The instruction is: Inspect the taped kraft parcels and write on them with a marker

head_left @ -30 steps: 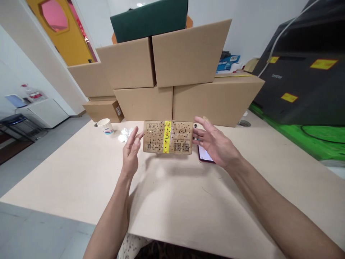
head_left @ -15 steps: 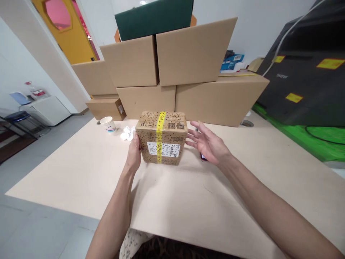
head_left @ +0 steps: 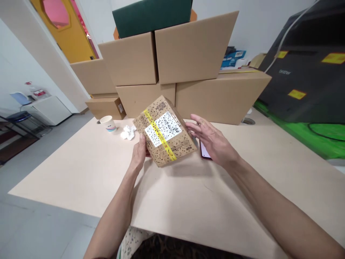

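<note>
A small cardboard box (head_left: 179,144) is held up at a tilt over the table, speckled with dark marks. Yellow tape (head_left: 157,132) runs across its face, over a white label (head_left: 172,126). My left hand (head_left: 139,151) grips its left side, the thumb on the front face and the other fingers partly hidden behind. On the other side, my right hand (head_left: 211,138) is open, fingers extended close to the box's right edge; whether they touch it I cannot tell. Partly behind that hand lies a phone (head_left: 205,151) with a lit screen.
Several large cardboard boxes (head_left: 196,46) are stacked along the table's back, topped by a dark green box (head_left: 153,18). A paper cup (head_left: 107,124) and crumpled white tissue (head_left: 128,132) sit at the left. Rolls of tape (head_left: 248,121) lie back right on the table (head_left: 172,208).
The small box has turned clockwise and its labelled face has tipped upward. My left hand has moved slightly right with it. More of the phone now shows beside my right hand.
</note>
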Tool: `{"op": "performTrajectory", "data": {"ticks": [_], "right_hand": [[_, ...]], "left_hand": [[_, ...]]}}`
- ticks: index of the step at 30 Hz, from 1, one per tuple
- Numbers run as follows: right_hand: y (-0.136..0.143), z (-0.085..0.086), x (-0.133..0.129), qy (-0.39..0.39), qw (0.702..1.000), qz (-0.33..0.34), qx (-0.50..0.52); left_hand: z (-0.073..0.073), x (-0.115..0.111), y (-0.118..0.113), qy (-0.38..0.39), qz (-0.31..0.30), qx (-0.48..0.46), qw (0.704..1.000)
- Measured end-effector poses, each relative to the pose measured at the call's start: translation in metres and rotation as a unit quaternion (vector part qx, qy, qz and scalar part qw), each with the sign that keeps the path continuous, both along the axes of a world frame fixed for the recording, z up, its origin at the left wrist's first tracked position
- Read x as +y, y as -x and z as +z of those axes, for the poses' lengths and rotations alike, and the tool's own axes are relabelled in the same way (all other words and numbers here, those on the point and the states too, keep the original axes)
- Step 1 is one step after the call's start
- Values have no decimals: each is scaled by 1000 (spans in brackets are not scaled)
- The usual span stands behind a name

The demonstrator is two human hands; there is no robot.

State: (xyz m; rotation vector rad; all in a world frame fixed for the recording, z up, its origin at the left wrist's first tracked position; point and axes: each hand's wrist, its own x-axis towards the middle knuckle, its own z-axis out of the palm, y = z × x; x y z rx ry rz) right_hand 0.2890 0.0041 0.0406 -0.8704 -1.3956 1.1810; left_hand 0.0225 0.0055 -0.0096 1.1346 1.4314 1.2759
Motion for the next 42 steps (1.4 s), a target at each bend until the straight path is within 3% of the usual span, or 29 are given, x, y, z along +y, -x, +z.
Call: {"op": "performTrajectory", "data": {"ticks": [5, 8, 14, 18, 21, 24, 28, 31, 34, 37, 42], "right_hand": [[1, -6, 6, -7, 1000, -22, 1], [5, -11, 15, 33, 997, -59, 28], [5, -8, 21, 113, 987, -45, 106], [3, -10, 25, 175, 968, -31, 180], [9, -25, 28, 208, 958, -1, 195], [22, -48, 28, 226, 966, 20, 127], [29, -69, 28, 217, 975, -34, 34], [26, -64, 26, 203, 974, -73, 70], [28, -49, 19, 174, 978, -24, 113], [32, -38, 14, 141, 983, 14, 119], [22, -39, 29, 157, 976, -80, 126]], "left_hand": [[-4, 2, -4, 80, -60, -39, 994], [-6, 4, -5, 72, -84, -38, 993], [-3, 3, -3, -69, -140, 21, 988], [7, -3, -3, -202, -138, -59, 968], [14, -9, -7, -260, -121, -122, 950], [12, -12, -13, -273, -111, -109, 949], [2, -10, -19, -228, -111, -58, 966], [-1, -9, -22, -172, -132, -43, 975], [3, -10, -23, -158, -151, -33, 975], [4, -11, -22, -155, -131, -15, 979], [-3, -9, -17, -188, -164, 64, 966]]}}
